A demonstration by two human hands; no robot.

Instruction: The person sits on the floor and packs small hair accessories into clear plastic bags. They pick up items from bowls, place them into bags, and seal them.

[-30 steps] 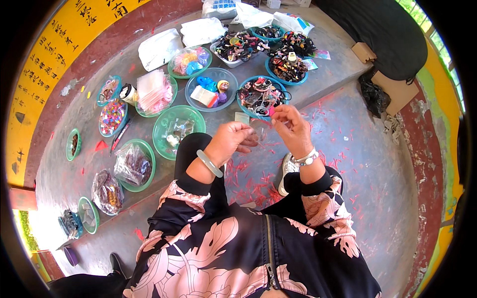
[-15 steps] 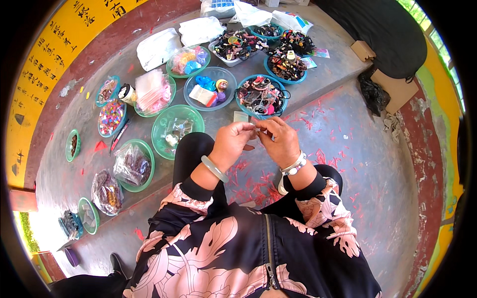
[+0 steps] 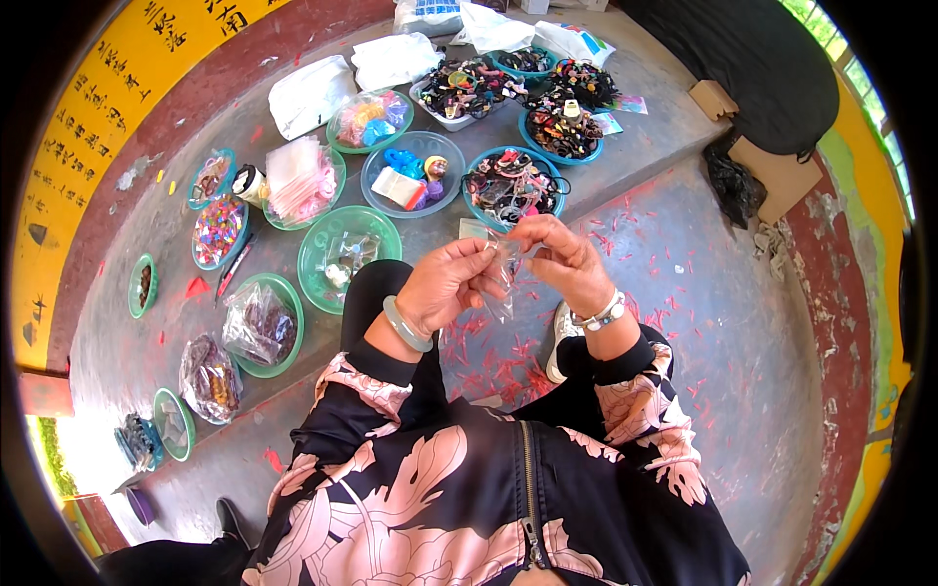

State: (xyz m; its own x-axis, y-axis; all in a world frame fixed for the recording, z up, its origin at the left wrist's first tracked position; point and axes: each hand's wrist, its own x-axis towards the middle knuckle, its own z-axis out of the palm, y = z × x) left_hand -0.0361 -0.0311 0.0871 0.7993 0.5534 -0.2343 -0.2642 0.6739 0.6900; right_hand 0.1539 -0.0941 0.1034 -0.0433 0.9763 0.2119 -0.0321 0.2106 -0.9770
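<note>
Both hands have come together in front of the chest since a second ago, when the right hand (image 3: pixel 567 262) was raised apart from the left hand (image 3: pixel 451 283); now each is closed in a pinch on the small clear plastic bag (image 3: pixel 505 278), which hangs between them over the knees and the concrete floor (image 3: pixel 684 322). That closing-in suggests the work on the bag's mouth is under way; whether anything is inside it I cannot tell

Just beyond the hands, on the raised concrete step (image 3: pixel 293 361), the nearest green bowl (image 3: pixel 348 244) holds small clear packets, and a teal bowl (image 3: pixel 512 186) beside it is heaped with dark hair ties and clips. Toward the step's left edge another green bowl (image 3: pixel 262 322) carries a plastic bag of dark pieces. Farther off, a clear blue bowl (image 3: pixel 412 174) holds blue and white items, and a basin (image 3: pixel 298 181) holds pink-tinted packets. Farthest, a white tray (image 3: pixel 459 93) and two teal bowls (image 3: pixel 565 127) are piled with dark mixed accessories
</note>
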